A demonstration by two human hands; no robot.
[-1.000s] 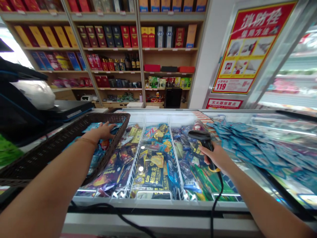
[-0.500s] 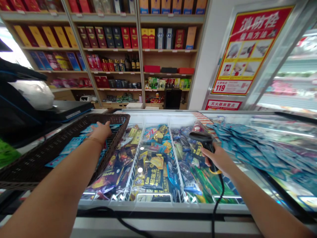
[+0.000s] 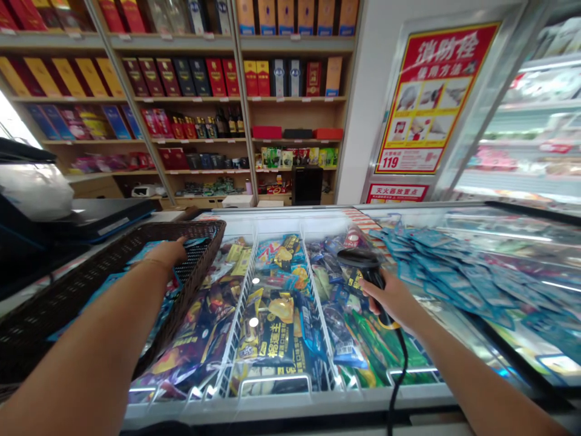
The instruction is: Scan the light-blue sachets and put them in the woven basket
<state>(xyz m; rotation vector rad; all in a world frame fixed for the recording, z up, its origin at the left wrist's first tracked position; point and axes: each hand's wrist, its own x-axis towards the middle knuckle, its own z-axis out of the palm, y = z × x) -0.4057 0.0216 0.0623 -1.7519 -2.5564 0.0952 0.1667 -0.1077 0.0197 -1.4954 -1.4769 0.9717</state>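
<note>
Blue packets (image 3: 144,249) lie in the basket (image 3: 197,278) at left under my left hand (image 3: 167,253), whose grip I cannot tell, while my right hand (image 3: 385,295) grasps a scanner (image 3: 363,261); with a similar pile (image 3: 454,260) at right, work seems partway, these apparently left.

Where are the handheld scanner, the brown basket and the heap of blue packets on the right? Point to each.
Handheld scanner (image 3: 362,260): head view, on its black top.
Brown basket (image 3: 196,278): head view, on its right wall.
Heap of blue packets (image 3: 460,275): head view, near its middle.
</note>
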